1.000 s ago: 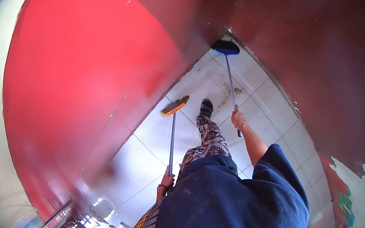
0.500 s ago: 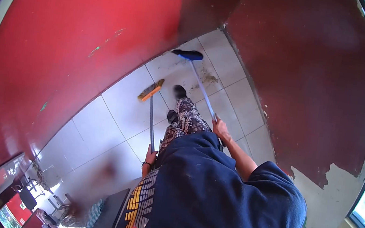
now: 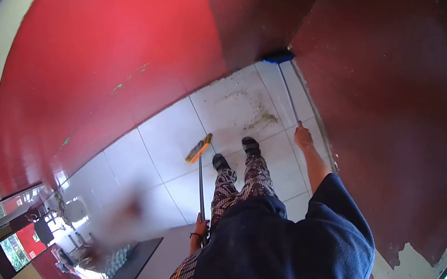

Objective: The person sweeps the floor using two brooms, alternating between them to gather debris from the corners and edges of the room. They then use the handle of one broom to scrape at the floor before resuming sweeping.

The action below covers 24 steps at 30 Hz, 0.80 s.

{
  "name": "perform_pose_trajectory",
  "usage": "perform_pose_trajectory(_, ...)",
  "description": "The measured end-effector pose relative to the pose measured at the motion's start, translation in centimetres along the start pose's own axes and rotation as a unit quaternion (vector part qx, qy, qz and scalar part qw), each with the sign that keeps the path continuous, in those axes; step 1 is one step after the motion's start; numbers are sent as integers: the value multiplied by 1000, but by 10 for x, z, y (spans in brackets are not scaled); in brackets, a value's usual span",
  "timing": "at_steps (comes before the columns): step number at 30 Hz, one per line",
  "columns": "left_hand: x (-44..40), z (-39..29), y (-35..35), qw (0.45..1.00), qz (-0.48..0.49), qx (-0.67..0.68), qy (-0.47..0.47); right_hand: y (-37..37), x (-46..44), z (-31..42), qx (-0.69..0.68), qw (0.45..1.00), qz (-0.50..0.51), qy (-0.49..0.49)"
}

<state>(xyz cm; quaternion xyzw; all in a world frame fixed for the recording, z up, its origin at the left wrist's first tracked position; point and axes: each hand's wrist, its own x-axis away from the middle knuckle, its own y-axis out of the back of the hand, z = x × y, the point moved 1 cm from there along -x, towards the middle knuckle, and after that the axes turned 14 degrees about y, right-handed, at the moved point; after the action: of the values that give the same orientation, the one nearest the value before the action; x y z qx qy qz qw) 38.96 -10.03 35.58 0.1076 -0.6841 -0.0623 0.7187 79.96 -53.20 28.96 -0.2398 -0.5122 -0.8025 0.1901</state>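
My right hand (image 3: 304,138) is closed round the pale handle of a blue broom (image 3: 288,93). That arm is stretched forward, and the broom's dark bristles lie in the corner where two walls meet the floor. Lower down, beside my leg, my left hand (image 3: 200,227) grips the dark handle of an orange broom (image 3: 201,181). Its brownish bristles rest on the tiles left of my feet. A patch of loose dirt (image 3: 262,118) is scattered on the floor between the two broom heads, ahead of my shoes.
A red wall (image 3: 103,58) runs along the left, and a dark maroon wall (image 3: 388,118) with peeling paint stands on the right. Behind me at lower left are a dark-topped surface (image 3: 134,265) and chairs. A blurred smudge covers part of the view there.
The blue broom has moved forward and right into the corner as my right arm reached out. My feet have shifted, and the view has turned. Both hands keep their brooms.
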Motion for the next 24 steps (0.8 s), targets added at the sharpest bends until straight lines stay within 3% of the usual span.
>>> perform_pose_trajectory(3,25,0,-25,997,25,34,59,10,10,-40,-7,1000,14,20)
perform_pose_trajectory(5,32,6,-40,1000,15,8,-7,-3,12,-62,17,999,11,42)
perform_pose_trajectory(7,-18,54,-40,956,-30,-149,-250,2,16,-49,-52,998,41,11)
perform_pose_trajectory(9,12,38,-45,965,-8,-149,-216,2,14,-43,-116,991,66,-15)
perform_pose_trajectory(11,28,31,-46,971,12,-150,-185,-20,11,-39,-52,997,60,6)
perform_pose_trajectory(15,11,43,-53,951,-24,-172,-255,-48,34,-22,-109,992,56,15)
perform_pose_trajectory(17,-10,50,-57,955,8,-128,-266,-38,62,0,-189,978,86,19)
perform_pose_trajectory(19,-19,49,-65,976,57,-34,-208,-23,86,20,-182,976,117,34)
perform_pose_trajectory(21,-25,51,-69,936,53,-52,-344,-8,111,29,-171,972,155,52)
perform_pose_trajectory(22,-17,51,-77,938,52,-41,-341,-3,120,32,-215,965,142,56)
perform_pose_trajectory(24,20,32,-81,989,41,98,-105,7,137,38,-248,957,140,64)
